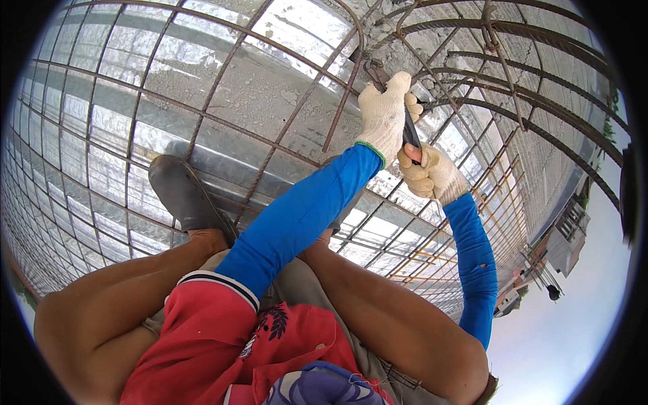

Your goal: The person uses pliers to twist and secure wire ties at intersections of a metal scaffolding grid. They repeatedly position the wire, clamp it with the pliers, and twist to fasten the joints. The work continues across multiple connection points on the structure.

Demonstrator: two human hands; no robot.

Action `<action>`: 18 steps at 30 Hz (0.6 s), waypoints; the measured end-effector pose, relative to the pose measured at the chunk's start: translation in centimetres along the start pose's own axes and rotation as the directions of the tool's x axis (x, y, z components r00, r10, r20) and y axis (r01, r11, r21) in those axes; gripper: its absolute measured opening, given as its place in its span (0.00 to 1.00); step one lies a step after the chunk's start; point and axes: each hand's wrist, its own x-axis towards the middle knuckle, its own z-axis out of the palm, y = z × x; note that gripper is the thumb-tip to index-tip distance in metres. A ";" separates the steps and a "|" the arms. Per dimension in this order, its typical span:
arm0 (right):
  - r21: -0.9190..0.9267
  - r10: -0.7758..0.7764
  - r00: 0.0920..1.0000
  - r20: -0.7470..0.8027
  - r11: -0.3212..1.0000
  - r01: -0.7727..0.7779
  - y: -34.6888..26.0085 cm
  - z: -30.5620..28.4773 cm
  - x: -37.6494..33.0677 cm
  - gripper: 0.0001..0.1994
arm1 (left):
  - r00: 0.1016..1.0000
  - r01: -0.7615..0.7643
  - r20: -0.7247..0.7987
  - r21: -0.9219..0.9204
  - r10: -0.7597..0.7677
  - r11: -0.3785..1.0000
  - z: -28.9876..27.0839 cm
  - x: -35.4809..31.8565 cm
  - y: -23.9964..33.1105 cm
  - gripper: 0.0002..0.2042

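Observation:
Both my hands wear cream knitted gloves and are closed on a pair of pincers with dark handles. My left hand wraps round the tool nearer its head. My right hand grips the handle ends lower down, a bare fingertip showing through the glove. The head of the pincers reaches in beside a bent steel bar where several bars meet at the concrete. Glove and bars partly hide the jaws, so what they bite on cannot be made out.
A rebar mesh spreads over shiny corrugated metal decking strewn with concrete crumbs. Thick ribbed bars arch out at the upper right. My shoe rests on the mesh at left. Beyond the right edge are buildings and sky.

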 end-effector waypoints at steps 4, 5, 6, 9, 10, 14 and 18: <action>-0.587 -0.296 0.901 -0.316 0.808 0.059 1.7 1.8 0.3 0.17 | 1.000 0.002 0.019 0.009 -0.002 1.000 -0.8 0.7 -0.6 0.15; -0.831 -0.458 0.811 -0.364 0.553 -0.060 1.9 3.0 0.4 0.17 | 1.000 -0.019 0.022 0.016 0.019 1.000 -0.8 0.8 -0.7 0.15; -0.887 -0.540 0.781 -0.313 0.461 -0.037 2.2 3.1 0.7 0.17 | 0.999 -0.033 0.019 0.011 0.033 0.999 -0.7 0.7 -0.7 0.15; -0.988 -0.738 0.664 -0.118 0.155 -0.004 4.1 1.6 1.9 0.17 | 0.997 -0.076 0.024 0.021 0.076 0.997 -0.8 0.6 -0.9 0.15; -0.999 -0.790 0.611 -0.045 0.048 -0.011 4.7 1.0 2.1 0.16 | 0.997 -0.063 0.051 0.025 0.062 0.998 -0.7 0.6 -0.7 0.15; -0.491 -0.201 0.919 -0.339 0.871 0.009 2.7 5.0 -0.2 0.14 | 0.996 -0.017 0.088 0.042 0.013 0.999 -2.0 0.4 -0.2 0.16; -0.554 -0.214 0.912 -0.349 0.832 -0.016 2.6 2.2 -0.4 0.13 | 1.000 0.004 0.023 0.056 -0.005 0.998 -0.4 0.0 -0.3 0.17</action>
